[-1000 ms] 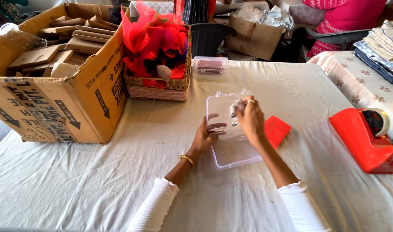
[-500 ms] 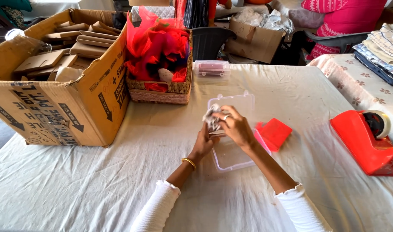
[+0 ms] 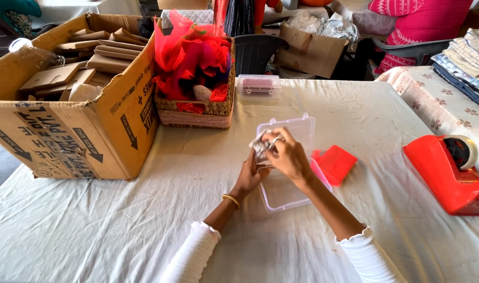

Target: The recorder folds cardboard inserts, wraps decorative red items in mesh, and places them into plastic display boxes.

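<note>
Both hands meet above an open clear plastic box (image 3: 286, 191) lying flat on the white cloth. My right hand (image 3: 289, 157) and my left hand (image 3: 252, 175) together pinch a small crinkled clear wrapper (image 3: 261, 145) with something pale inside. The box's lid (image 3: 297, 128) lies open, away from me. A flat red piece (image 3: 336, 163) rests just right of the box, touching its pink edge.
A large cardboard box (image 3: 66, 120) of folded cartons stands at the left. A woven basket (image 3: 195, 112) with red netting sits beside it. A small closed clear case (image 3: 259, 85) lies behind. A red tape dispenser (image 3: 449, 173) is at the right. A person in pink sits beyond the table.
Both hands have drawn together over the box; the right hand moved left from the lid to join the left hand on the wrapper.
</note>
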